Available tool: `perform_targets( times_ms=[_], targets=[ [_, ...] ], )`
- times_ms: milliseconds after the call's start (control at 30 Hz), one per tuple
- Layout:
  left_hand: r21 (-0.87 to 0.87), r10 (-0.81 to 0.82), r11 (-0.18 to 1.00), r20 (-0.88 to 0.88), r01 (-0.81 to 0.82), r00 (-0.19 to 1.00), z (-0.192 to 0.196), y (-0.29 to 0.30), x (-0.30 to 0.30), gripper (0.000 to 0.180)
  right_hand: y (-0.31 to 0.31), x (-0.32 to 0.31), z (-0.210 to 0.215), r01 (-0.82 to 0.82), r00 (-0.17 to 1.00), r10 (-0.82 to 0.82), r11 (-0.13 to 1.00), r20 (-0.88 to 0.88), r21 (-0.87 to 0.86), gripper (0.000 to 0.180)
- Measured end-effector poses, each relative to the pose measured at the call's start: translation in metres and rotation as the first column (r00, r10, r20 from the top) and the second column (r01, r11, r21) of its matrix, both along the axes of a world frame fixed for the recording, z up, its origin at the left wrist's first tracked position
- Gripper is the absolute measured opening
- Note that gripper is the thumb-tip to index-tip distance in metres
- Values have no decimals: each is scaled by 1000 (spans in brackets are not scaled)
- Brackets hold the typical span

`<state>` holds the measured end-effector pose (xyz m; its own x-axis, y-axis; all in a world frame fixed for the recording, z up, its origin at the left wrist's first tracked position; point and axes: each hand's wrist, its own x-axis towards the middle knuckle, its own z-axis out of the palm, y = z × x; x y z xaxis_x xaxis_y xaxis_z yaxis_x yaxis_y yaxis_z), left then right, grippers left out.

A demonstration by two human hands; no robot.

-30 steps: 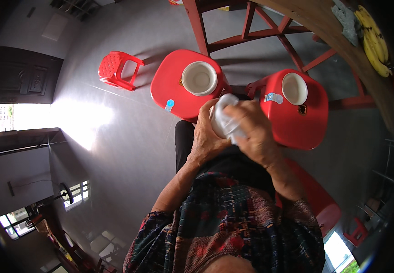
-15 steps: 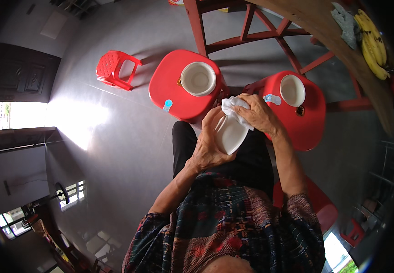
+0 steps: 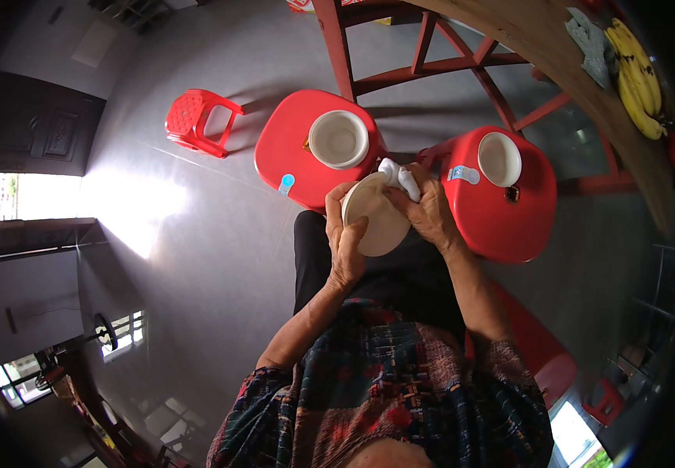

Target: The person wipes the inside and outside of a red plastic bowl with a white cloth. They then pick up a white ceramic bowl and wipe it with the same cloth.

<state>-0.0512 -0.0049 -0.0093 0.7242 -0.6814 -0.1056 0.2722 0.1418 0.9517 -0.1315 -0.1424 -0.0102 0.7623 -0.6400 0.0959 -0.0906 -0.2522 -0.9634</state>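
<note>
Since a second ago, the bowl (image 3: 375,224) has been tilted, clasped by the left hand (image 3: 345,246); the cloth (image 3: 400,178) (apparently bunched) is pinched against its rim by the right hand (image 3: 428,214).

**One view, from my own head, looking straight down**

The camera sits on my head and faces down over my chest and lap to the grey floor. My forearms come in from the lower edge, and my left hand (image 3: 347,248) and right hand (image 3: 429,212) meet close under the lens, near the picture's middle. The fisheye takes in much: two red stools (image 3: 294,160) ahead of my knees, a wooden table (image 3: 556,58) bent along the upper right rim, windows curled at the left. No second view shares the scene.
</note>
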Motion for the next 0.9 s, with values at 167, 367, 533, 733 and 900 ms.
perform_targets(
  times_ms=[167, 367, 533, 733, 900],
  targets=[
    [-4, 92, 996, 157, -93, 983, 5, -3, 3, 57, 15, -4, 7, 24, 1000, -19, 836, -16, 548, 31],
    [0, 156, 986, 312, -164, 937, 3, 0, 8, 57, 66, -3, 0, 85, 978, -208, 335, -14, 938, 29],
    [24, -48, 999, 187, 45, 981, 5, 10, 18, 49, 46, -9, -28, 118, 987, -159, 757, 6, 643, 21],
    [578, -496, 800, 487, 161, 719, 40, 6, 53, 28, 6, 4, 15, -19, 1000, 25, 691, -2, -723, 19],
    [437, -334, 899, 651, 23, 682, 44, 2, 49, 23, -3, 20, 34, -17, 1000, 9, 776, -16, -631, 22]
  ],
)
